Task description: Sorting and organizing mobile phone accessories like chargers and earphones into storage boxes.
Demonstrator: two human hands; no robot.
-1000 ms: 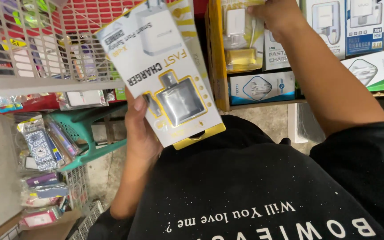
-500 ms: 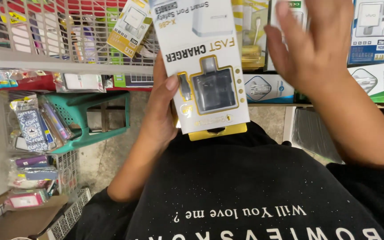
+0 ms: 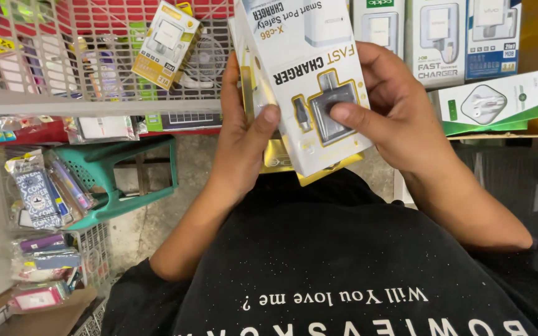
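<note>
At the upper left of the frame a pale plastic basket (image 3: 94,99) with a grid wall holds many small packs, and one yellow and white charger pack (image 3: 164,43) leans on it. Below it, at the left, a green plastic stool (image 3: 119,180) stands on the grey floor (image 3: 157,218), with clear bags of phone cases (image 3: 38,193) beside it. At the upper right, more charger boxes (image 3: 462,37) stand in a row, and a white and green box (image 3: 493,102) lies on its side under them. Nothing blocks the middle of the frame. There, a flat white charger box (image 3: 312,81) of smooth, shiny card, with a yellow edge and a clear window, is held up, tilted. Behind it are more thin packs, one gold. The left hand (image 3: 241,137) is closed on the box's left edge, thumb on the front. The right hand (image 3: 393,112) grips the right edge, its thumb pressing the clear window. Both hands are close together, clamped on the box.
</note>
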